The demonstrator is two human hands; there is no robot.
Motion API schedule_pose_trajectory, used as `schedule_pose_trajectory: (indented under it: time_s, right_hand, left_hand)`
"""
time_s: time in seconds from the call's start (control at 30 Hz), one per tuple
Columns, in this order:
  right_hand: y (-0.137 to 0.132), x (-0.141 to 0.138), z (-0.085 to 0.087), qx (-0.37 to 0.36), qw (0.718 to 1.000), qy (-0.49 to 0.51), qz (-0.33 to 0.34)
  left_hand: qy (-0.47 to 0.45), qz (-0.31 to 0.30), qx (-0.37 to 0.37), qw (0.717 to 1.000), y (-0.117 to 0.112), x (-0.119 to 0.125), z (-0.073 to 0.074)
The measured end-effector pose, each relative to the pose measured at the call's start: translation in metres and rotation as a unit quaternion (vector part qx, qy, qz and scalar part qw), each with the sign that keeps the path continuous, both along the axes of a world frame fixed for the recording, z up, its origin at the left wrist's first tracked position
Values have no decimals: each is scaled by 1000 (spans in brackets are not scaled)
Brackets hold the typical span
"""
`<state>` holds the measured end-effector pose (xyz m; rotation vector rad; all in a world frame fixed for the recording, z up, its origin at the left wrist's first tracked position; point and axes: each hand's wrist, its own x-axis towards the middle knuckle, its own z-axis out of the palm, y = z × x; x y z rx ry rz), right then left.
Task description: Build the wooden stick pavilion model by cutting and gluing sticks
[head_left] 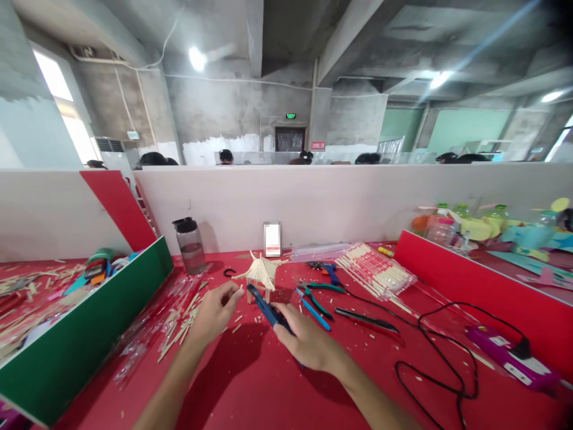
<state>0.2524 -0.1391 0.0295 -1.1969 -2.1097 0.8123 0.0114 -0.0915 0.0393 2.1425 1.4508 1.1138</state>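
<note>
My left hand is closed in a pinch, with the pale end of a small wooden stick at its fingertips. Wrapped in my right hand is a long dark blue hand tool; its exact kind is unclear. The tip of this tool points up and left, close to the left fingertips. Just behind both hands stands a small pavilion model made of pale sticks, with a flared roof on legs. Part of its base is hidden by the tool.
Green-handled pliers, a blue pen-like tool and a black slim tool lie right. Behind them are a blue glue gun and bagged sticks. A bottle, phone, loose sticks and a power strip surround the work.
</note>
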Motion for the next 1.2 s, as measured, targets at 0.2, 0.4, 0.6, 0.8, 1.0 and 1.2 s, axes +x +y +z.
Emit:
schedule_pose_trajectory:
  time_s: [0.2,0.4,0.6,0.8,1.0,1.2]
  right_hand:
    - [-1,-7,1,-110,982,146,45]
    - [4,-8,-6,-194,956,208,76]
    - [8,-2,-8,-157,970,173,74]
    - [11,-1,-11,-104,981,152,58]
    - [9,-4,-6,-50,992,114,28]
    - [10,-5,-7,-36,994,107,10]
  left_hand:
    - [-56,-23,-52,997,-4,10,2]
    - [-83,-32,-95,991,1,11,-1]
    - [-113,-44,-132,984,5,8,-3]
    - [-114,-43,-135,983,6,8,-4]
    - [-105,-36,-139,984,8,7,-6]
    - [-107,-42,-146,983,7,7,-5]
